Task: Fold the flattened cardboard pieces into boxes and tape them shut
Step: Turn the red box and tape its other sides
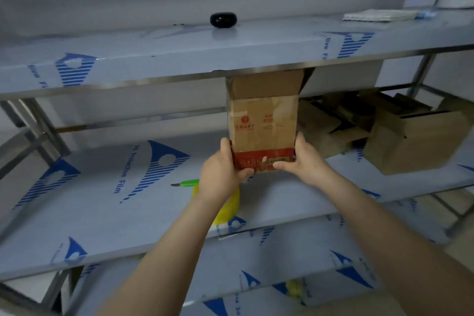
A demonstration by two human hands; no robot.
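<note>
A brown cardboard box (264, 123) with a red band and red print stands upright on the middle shelf (102, 200), its top flaps open and reaching under the upper shelf. My left hand (223, 169) grips its lower left corner, thumb on the front face. My right hand (302, 159) grips the lower right corner the same way. A yellow tape roll (228, 209) lies on the shelf under my left forearm, partly hidden. A green utility knife (186, 183) lies just left of it.
A pile of cardboard boxes and flattened pieces (384, 128) fills the right end of the middle shelf. The upper shelf (179, 56) carries a small black object (223, 19) and a flat packet (379, 15). A lower shelf (256, 259) lies beneath.
</note>
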